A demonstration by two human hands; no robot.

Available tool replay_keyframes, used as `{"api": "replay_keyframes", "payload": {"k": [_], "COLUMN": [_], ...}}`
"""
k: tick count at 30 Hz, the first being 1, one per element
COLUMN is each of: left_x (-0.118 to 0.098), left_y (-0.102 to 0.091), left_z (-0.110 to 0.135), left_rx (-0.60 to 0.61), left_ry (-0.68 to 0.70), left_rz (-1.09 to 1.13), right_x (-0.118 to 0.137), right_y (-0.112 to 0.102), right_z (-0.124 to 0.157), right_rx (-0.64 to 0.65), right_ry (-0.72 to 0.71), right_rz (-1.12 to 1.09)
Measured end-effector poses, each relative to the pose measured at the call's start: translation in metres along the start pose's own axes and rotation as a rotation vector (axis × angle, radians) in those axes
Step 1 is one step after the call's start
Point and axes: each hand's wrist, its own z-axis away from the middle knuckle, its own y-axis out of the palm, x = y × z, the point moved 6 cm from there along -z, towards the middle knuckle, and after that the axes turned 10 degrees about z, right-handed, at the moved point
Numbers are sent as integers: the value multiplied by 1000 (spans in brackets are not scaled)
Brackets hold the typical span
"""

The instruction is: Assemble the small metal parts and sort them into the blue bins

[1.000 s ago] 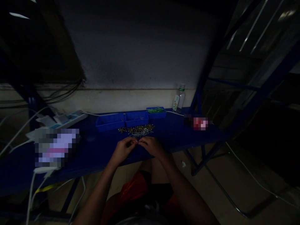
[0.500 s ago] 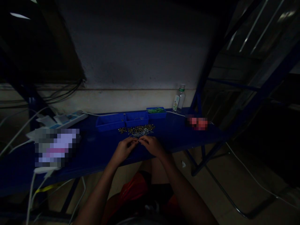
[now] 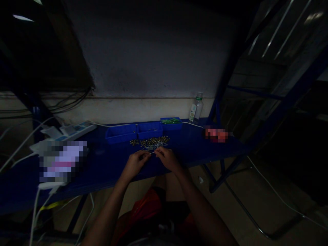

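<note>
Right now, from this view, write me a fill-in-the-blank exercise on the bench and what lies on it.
1. The left hand and the right hand meet just in front of the pile of small metal parts, on a table coloured ____.
2. Behind the pile stand ____ blue trays side by side.
3. The bottle stands to the ____ of the trays.
4. The white power strip lies to their ____.
Missing words: blue; three; right; left.

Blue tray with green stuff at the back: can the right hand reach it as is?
Probably yes. The blue tray sits beyond and slightly right of the right hand, with only the low pile of small metal parts between. That hand seems to pinch a thin metal piece with the left hand.
</note>
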Motion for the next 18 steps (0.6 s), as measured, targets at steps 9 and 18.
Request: {"api": "replay_keyframes", "payload": {"k": [9,18], "left_x": [-6,-13], "left_y": [0,5], "left_z": [2,3], "left_rx": [30,118], "left_ry": [43,76], "left_rz": [145,153], "right_x": [7,13], "right_y": [12,11], "right_z": [2,4], "right_rx": [125,139], "right_ry": [-137,-230], "right_rz": [165,304]}}
